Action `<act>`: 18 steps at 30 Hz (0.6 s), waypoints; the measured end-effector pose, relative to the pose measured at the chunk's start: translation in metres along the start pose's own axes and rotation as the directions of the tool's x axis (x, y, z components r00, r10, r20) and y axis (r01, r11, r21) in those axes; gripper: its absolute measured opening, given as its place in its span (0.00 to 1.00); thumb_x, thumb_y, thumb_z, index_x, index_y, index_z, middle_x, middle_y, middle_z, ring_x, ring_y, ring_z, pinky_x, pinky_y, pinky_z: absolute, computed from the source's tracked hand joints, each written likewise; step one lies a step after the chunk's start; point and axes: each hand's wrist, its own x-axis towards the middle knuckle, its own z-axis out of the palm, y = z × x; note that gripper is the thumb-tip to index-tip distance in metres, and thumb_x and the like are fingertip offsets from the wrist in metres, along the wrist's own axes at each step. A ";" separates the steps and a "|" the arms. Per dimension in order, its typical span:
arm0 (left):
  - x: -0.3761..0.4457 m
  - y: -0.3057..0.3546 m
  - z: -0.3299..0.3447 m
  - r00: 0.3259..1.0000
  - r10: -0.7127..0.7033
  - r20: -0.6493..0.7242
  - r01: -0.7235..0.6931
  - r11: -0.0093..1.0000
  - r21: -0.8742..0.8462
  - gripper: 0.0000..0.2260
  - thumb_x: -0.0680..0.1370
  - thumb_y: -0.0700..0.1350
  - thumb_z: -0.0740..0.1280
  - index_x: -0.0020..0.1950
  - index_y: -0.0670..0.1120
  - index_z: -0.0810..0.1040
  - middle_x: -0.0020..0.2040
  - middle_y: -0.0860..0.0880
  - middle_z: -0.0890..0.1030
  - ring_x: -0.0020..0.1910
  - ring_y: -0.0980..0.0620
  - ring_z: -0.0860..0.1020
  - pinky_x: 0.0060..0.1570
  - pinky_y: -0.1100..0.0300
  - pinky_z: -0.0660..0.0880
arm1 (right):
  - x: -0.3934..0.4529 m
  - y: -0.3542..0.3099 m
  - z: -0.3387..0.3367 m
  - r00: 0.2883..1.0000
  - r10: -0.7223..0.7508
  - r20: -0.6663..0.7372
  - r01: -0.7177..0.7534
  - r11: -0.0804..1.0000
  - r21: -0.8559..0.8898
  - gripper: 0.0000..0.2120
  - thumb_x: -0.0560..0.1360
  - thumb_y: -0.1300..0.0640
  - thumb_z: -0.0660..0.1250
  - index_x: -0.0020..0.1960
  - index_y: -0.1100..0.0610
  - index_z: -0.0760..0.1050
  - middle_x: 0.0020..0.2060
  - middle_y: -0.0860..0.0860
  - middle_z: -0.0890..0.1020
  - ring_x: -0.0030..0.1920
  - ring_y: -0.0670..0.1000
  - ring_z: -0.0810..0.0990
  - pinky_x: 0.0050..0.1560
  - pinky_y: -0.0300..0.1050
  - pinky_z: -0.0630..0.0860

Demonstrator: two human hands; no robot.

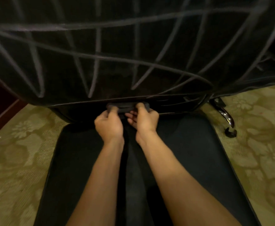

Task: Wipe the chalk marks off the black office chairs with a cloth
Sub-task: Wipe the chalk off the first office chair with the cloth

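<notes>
Two hands meet at the lower edge of a black office chair's backrest point(117, 46), where a dark cloth point(127, 107) is bunched between them. The left hand point(109, 123) has its fingers curled round the cloth's left end; the right hand point(144, 119) grips the right end with thumb and curled fingers. The cloth sits against the seam where the backrest meets the seat point(190, 152) — touching the fabric, as far as the blurred view allows.

Chalk marks point(88, 54) cover the backrest: pale, crossing lines, some long and roughly horizontal, others slanting down to points near the bottom edge. They form a loose grid, not letters; no writing, brand or label can be read anywhere on the chair.

The seat below is plain black, and both forearms extend over it. A chrome base leg point(226, 115) with a dark caster point(230, 132) shows at the right, beside the seat. The floor is a carpet point(19, 152) in olive-yellow with a large floral pattern. A dark reddish wooden edge point(3, 115) stands at the far left — what it belongs to cannot be told.
</notes>
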 end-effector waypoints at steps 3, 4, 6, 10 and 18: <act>-0.022 -0.003 0.021 0.998 0.002 0.064 0.000 1.000 -0.028 0.12 0.78 0.38 0.68 0.36 0.46 0.80 0.34 0.50 0.81 0.35 0.54 0.78 0.40 0.60 0.74 | 0.010 -0.014 -0.024 0.996 -0.070 -0.059 0.071 0.997 0.015 0.07 0.79 0.59 0.66 0.52 0.63 0.76 0.35 0.56 0.82 0.32 0.50 0.83 0.26 0.36 0.73; -0.030 -0.006 0.033 0.995 0.004 0.100 -0.002 1.000 -0.014 0.12 0.78 0.38 0.68 0.35 0.46 0.79 0.34 0.49 0.81 0.35 0.53 0.78 0.39 0.59 0.73 | 0.013 -0.024 -0.036 0.992 -0.097 -0.087 0.099 0.995 0.028 0.05 0.79 0.59 0.66 0.50 0.62 0.75 0.34 0.56 0.81 0.31 0.50 0.83 0.25 0.36 0.73; -0.045 -0.014 0.056 0.987 -0.014 0.160 0.009 0.999 0.034 0.13 0.77 0.39 0.69 0.32 0.45 0.78 0.33 0.48 0.80 0.35 0.51 0.77 0.39 0.58 0.73 | 0.017 -0.044 -0.063 0.985 -0.131 -0.116 0.136 0.990 0.029 0.04 0.79 0.60 0.65 0.49 0.61 0.75 0.33 0.55 0.81 0.31 0.49 0.83 0.25 0.36 0.73; -0.082 -0.028 0.094 0.933 -0.103 0.344 0.051 0.986 0.157 0.16 0.77 0.40 0.70 0.29 0.45 0.75 0.24 0.54 0.73 0.26 0.55 0.68 0.28 0.60 0.63 | 0.023 -0.080 -0.118 0.965 -0.185 -0.184 0.204 0.975 0.092 0.04 0.79 0.60 0.64 0.46 0.59 0.74 0.34 0.56 0.80 0.33 0.50 0.83 0.28 0.38 0.77; -0.089 -0.017 0.084 0.999 -0.040 0.015 0.039 0.999 0.026 0.14 0.77 0.40 0.68 0.31 0.48 0.76 0.25 0.56 0.73 0.27 0.57 0.69 0.30 0.60 0.64 | 0.036 -0.068 -0.102 0.998 0.015 0.054 -0.018 0.997 0.072 0.06 0.80 0.64 0.64 0.44 0.59 0.74 0.37 0.58 0.81 0.34 0.52 0.83 0.34 0.43 0.81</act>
